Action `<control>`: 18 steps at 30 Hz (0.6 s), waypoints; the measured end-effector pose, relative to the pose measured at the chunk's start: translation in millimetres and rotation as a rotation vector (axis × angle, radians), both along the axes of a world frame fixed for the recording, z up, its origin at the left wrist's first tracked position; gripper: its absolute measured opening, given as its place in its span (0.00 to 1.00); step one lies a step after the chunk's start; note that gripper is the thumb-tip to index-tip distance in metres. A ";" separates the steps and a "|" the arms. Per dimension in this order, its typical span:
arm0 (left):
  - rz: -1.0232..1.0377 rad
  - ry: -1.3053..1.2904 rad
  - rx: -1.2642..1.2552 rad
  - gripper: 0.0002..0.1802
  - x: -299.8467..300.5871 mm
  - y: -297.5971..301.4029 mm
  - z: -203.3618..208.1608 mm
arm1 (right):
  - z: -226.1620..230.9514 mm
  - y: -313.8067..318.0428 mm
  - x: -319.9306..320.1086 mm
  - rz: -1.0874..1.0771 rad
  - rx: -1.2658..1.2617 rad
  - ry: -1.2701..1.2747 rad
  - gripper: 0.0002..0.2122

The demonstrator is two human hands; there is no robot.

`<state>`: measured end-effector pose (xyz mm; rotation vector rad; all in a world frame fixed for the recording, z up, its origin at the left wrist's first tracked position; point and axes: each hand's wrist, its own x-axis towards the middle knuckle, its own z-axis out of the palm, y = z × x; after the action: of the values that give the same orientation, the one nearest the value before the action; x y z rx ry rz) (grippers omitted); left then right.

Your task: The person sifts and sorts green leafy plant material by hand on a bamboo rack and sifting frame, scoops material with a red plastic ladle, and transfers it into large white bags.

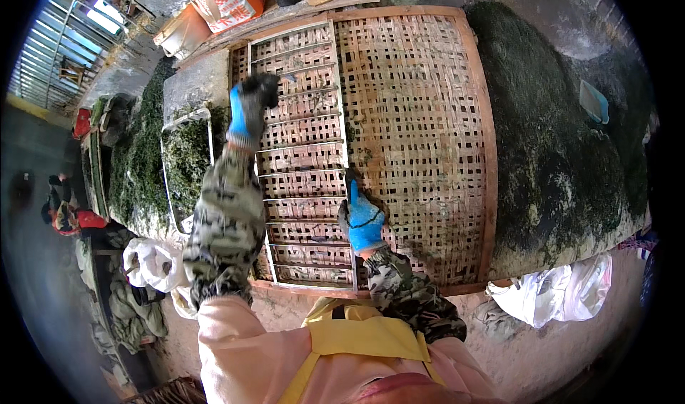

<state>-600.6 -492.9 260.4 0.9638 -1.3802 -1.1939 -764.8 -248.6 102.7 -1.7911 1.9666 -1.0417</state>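
A ladder-like metal frame (344, 129) with thin crossbars lies on the left part of a woven bamboo mat (421, 133). My left hand (250, 108), in a blue and dark glove, is closed above the frame's far left side. A small pale bluish tip pokes out beside its fingers; what it belongs to is hidden. Lower down, my right hand (362, 218), gloved the same way, closes its fingers on the frame's right rail. Bits of dark green stuff cling to the mat and the bars.
A wooden border (486, 140) edges the mat. Dark green leafy heaps lie on the right (535, 140) and left (143, 154); a white-rimmed rectangular frame (165, 169) sits on the left one. Beyond stand an orange container (225, 1) and a bucket (184, 33). White bags (564, 290) hang in front.
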 end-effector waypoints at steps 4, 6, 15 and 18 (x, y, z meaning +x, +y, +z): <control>-0.023 -0.128 0.072 0.11 11.7 85.8 -33.3 | -66.1 -2.8 9.4 0.086 0.051 -0.435 0.27; 0.034 -0.020 0.193 0.05 12.8 117.5 -73.2 | -48.5 -0.3 7.4 0.058 0.061 -0.290 0.28; -0.133 -0.007 0.198 0.09 -15.8 233.9 -124.9 | 24.2 36.9 -20.1 0.155 0.070 -0.520 0.30; -0.178 0.086 0.276 0.08 -10.1 258.6 -137.3 | 46.8 64.6 -6.8 0.293 0.070 -0.522 0.25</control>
<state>-610.7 -234.4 123.1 0.9810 -1.2745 -1.5732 -771.6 -184.0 149.5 -1.5118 1.3693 -1.1734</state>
